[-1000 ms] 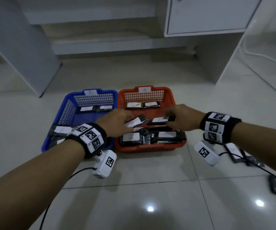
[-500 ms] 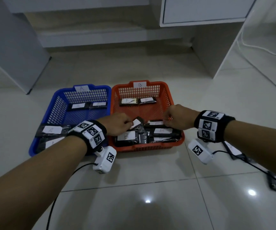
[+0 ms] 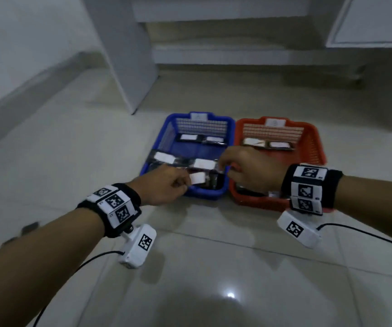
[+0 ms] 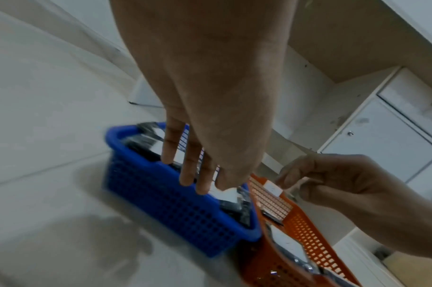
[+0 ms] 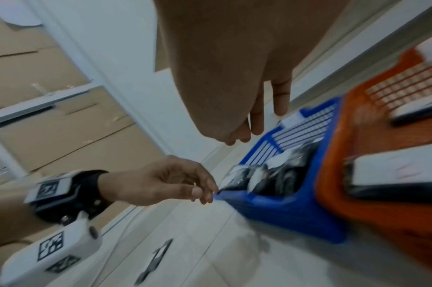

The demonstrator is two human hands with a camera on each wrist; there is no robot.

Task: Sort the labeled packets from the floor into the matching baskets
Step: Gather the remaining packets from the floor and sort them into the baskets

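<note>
A blue basket [image 3: 204, 197] stands on the floor left of an orange basket [image 3: 317, 142]; both hold several dark packets with white labels. My left hand [image 3: 185, 182] pinches the near edge of one labeled packet [image 3: 197, 178] just inside the blue basket's near rim. The right wrist view shows that pinch [image 5: 210, 192] at the packet's corner above the blue basket [image 5: 283, 209]. My right hand [image 3: 223, 167] hovers over the seam between the baskets, fingertips drawn together beside another packet [image 3: 204, 164]. Whether they hold anything stays unclear.
A white cabinet panel [image 3: 129, 67] rises behind and left of the baskets, with a low shelf further back. A dark packet [image 3: 29, 226] lies on the tiles at far left. Wrist camera cables trail over the tiles near me.
Both hands have moved left from over the orange basket to the blue one, the left hand carrying its packet along. The head view has swung left as well.
</note>
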